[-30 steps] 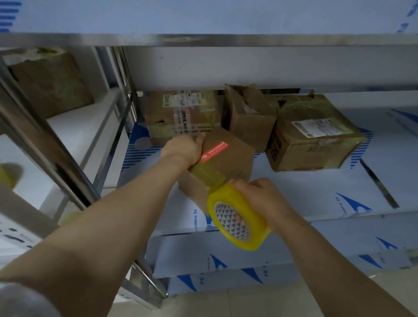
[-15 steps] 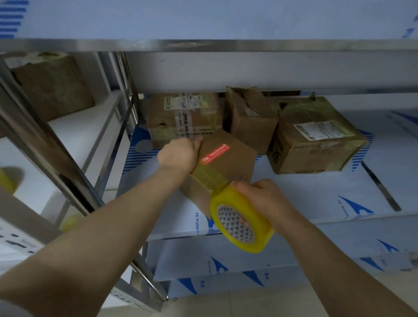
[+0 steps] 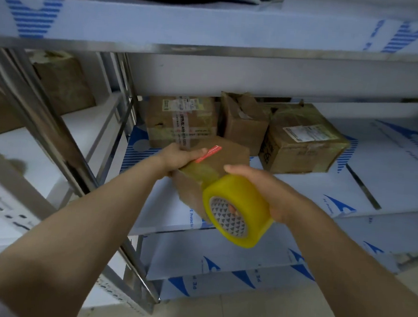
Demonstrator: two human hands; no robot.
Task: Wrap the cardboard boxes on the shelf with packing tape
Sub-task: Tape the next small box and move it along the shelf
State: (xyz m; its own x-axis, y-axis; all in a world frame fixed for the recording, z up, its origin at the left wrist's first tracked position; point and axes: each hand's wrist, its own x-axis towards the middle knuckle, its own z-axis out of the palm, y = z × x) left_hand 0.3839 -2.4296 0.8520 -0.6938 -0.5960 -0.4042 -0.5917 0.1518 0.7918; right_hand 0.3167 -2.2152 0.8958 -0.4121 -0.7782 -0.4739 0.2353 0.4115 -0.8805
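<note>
Small cardboard box (image 3: pixel 224 157), red label on top, tilted over the front of the shelf (image 3: pixel 349 190). Left hand (image 3: pixel 178 156) grips its upper left edge. Right hand (image 3: pixel 272 195) curled round the yellow tape roll (image 3: pixel 241 207), roll touching the box. Tape strip (image 3: pixel 199 170) runs onto the box. Three more boxes (image 3: pixel 245 126) behind.

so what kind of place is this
Most likely a storeroom or parcel stockroom. Steel shelving wears blue-printed protective film, taped cardboard boxes with shipping labels sit at its back, and the right hand holds a tape roll beside a small box gripped by the left hand.
</note>
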